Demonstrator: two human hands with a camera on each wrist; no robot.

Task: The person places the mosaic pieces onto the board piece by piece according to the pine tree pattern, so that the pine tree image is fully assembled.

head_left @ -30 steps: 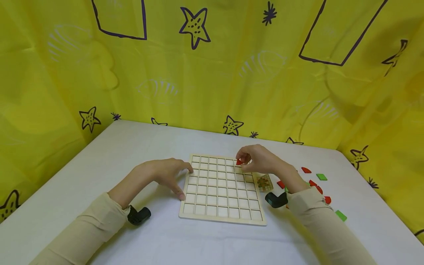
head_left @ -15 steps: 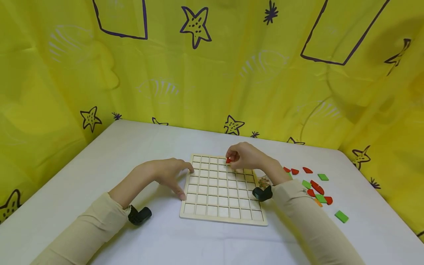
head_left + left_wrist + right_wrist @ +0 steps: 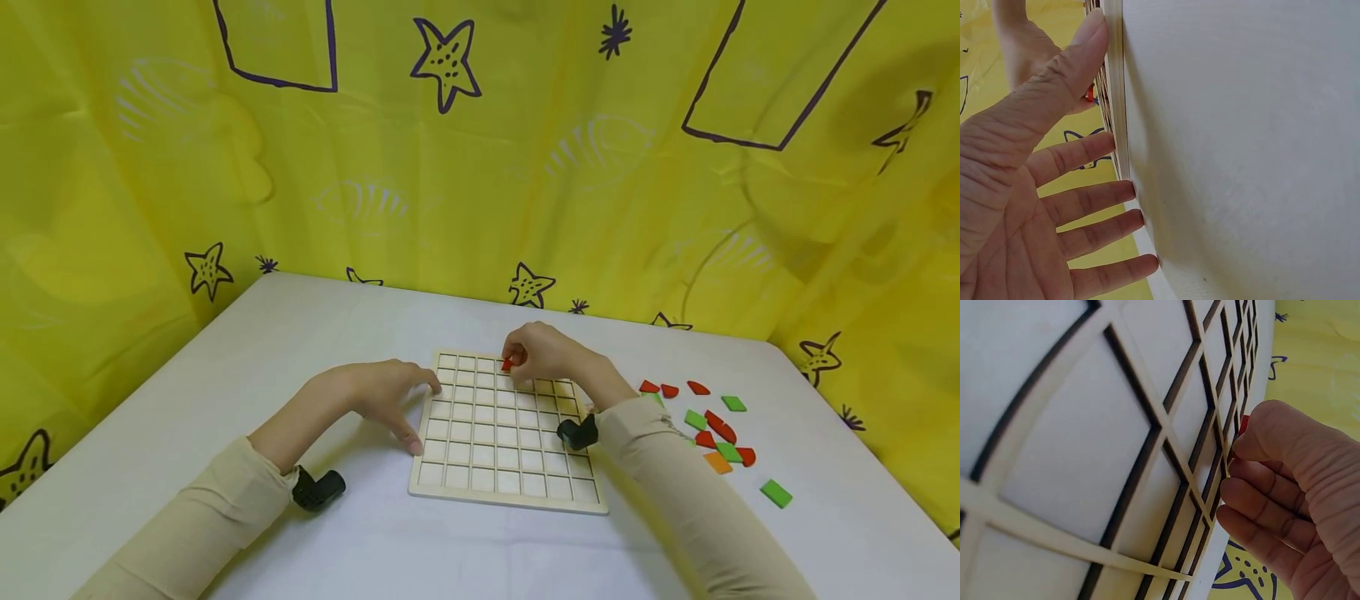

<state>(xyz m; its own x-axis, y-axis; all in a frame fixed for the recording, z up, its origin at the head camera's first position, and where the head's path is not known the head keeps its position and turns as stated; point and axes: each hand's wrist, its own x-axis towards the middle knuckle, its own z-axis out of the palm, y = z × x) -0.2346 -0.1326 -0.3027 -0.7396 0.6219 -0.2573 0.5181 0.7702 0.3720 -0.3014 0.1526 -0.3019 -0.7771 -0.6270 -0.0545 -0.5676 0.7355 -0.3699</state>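
A pale wooden grid board [image 3: 507,503] lies flat on the white table, its square cells framed by thin strips. My left hand [image 3: 378,397] rests at the board's left edge, thumb and fingertips touching the rim; the left wrist view shows its fingers [image 3: 1094,194] straight and spread. Over the far row of cells, my right hand [image 3: 549,352] pinches a small red piece [image 3: 507,365] between thumb and fingers. In the right wrist view that red piece [image 3: 1243,427] is mostly hidden behind the thumb, close to the grid, and the other fingers [image 3: 1263,506] are curled beneath.
Right of the board lie several loose flat pieces: red ones [image 3: 720,427], green ones [image 3: 776,493] and an orange one [image 3: 717,462]. A patterned card beside the board is almost wholly covered by the right forearm. A yellow curtain [image 3: 480,183] hangs behind the table.
My right hand has moved left along the far row with the red piece, and its forearm now covers most of the patterned card. The left hand and the board have stayed put.
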